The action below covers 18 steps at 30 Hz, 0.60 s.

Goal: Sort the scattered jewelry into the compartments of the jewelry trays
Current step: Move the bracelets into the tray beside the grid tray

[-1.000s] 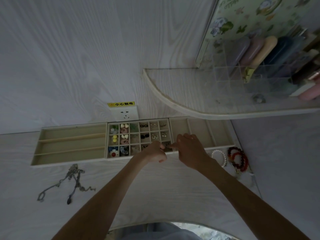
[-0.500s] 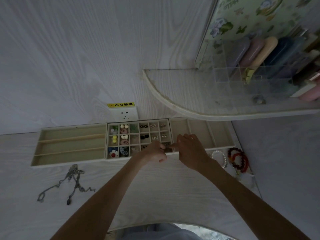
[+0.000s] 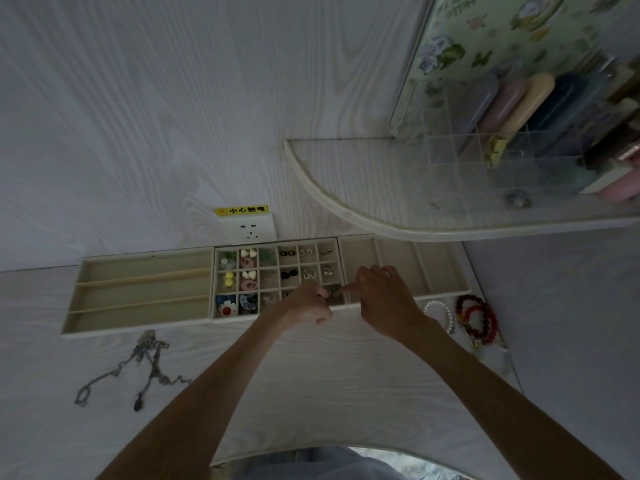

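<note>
Overhead, pale woodgrain table (image 3: pixel 311 393), wall (image 3: pixel 156 98).

- Three trays stood in a row against the wall: long-slot tray (image 3: pixel 138 292) left, grid tray (image 3: pixel 277 277) middle, third tray (image 3: pixel 405 265) right.
- Necklaces (image 3: pixel 138 368) lay before the left tray; bracelets (image 3: pixel 474 318) right of the third.

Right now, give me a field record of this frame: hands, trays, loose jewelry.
left hand: fingers curled, at the near right cell of the beige gridded middle tray
right hand: forefinger points into the same cell
small dark piece: in that cell, between both hands
long-slot left tray: nothing seen inside
silver chain necklaces: loose on table
white pearl bracelet, red bead bracelets: loose, right
</note>
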{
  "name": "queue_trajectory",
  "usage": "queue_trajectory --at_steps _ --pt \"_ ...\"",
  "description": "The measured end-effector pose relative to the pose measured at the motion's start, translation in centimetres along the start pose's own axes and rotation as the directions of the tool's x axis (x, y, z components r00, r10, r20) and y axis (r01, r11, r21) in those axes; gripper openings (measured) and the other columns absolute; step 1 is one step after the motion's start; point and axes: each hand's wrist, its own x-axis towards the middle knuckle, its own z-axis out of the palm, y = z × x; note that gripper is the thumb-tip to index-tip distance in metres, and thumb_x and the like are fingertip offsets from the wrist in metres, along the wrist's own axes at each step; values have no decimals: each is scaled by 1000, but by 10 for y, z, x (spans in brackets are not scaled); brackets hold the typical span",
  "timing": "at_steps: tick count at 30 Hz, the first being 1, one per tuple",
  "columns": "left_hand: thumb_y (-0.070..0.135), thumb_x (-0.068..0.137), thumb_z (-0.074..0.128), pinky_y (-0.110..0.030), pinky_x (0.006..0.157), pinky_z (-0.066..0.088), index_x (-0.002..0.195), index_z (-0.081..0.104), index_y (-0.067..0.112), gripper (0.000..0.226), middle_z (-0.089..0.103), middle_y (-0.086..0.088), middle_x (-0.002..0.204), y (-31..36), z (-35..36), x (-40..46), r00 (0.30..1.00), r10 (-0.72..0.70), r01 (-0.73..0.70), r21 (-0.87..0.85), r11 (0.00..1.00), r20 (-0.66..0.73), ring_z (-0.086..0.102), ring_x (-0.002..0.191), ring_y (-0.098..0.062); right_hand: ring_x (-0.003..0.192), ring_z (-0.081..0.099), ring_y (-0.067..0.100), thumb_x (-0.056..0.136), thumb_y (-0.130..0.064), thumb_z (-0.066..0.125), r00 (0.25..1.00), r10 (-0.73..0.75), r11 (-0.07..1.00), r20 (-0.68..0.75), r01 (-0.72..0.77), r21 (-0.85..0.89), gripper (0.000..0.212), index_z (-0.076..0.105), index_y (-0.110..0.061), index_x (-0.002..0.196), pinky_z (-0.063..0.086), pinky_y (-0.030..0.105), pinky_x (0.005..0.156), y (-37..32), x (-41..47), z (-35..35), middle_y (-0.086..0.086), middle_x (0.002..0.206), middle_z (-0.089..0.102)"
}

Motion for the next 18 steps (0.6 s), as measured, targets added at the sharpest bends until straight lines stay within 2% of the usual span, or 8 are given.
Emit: queue_trajectory --at_steps 4,7,10,12,14,16,17,18 --pt "-12 68 55 -23 52 27 72 56 3 16 36 -3 55 -1 1 3 1000 18 -18 36 999 -7 34 51 -12 104 49 18 85 -1 48 1000 7 1000 -23 -7 9 54 55 -32 128 28 32 98 3 -1 0 -1 105 52" --pt "-13 68 54 -22 51 25 58 47 7 24 35 -2 52 -2 2 4 999 33 -32 43 999 -23 33 49 -11 102 49 17 84 1 48 999 14 1000 -44 -13 27 55 57 -33 126 28 30 98 5 -4 2 -2 103 53" --pt "-13 69 53 -20 48 25 57 45 9 27 36 0 52 -3 3 1 997 58 -56 42 998 -59 34 48 -10 102 53 19 85 1 47 997 17 997 -73 -12 71 51 60 -30 124 31 31 99 7 -9 -3 0 105 56" --pt "-8 73 54 -17 46 29 68 57 9 18 47 -1 55 -2 4 -6 991 79 -71 72 995 -109 39 48 -9 97 58 21 87 -2 47 996 26 990 -89 -14 137 46 61 -27 123 40 33 95 12 -16 -10 2 104 59" --pt "2 77 55 -17 48 37 98 69 14 28 66 -6 74 0 1 -16 972 130 -108 123 986 -193 51 53 -9 92 60 22 91 -6 46 994 79 968 -78 -58 245 38 62 -23 122 46 33 86 25 -28 -19 4 101 61" --pt "10 80 54 -18 57 46 122 61 23 45 70 0 107 5 0 -26 942 194 -143 198 970 -273 64 70 -9 95 59 20 95 -12 45 989 147 949 -20 -135 285 34 60 -24 123 44 29 83 45 -44 -25 2 105 60" --pt "13 81 53 -18 62 47 124 60 28 46 67 6 115 7 0 -31 922 238 -171 231 958 -305 65 80 -8 97 58 18 96 -16 44 983 184 949 10 -181 258 33 58 -25 124 41 25 80 55 -53 -26 0 108 60" --pt "16 82 52 -18 67 49 122 61 32 44 67 10 113 10 3 -34 901 283 -206 248 946 -329 65 83 -6 98 58 15 97 -19 43 973 230 949 18 -229 218 32 57 -27 125 36 20 75 65 -62 -26 -2 110 60"
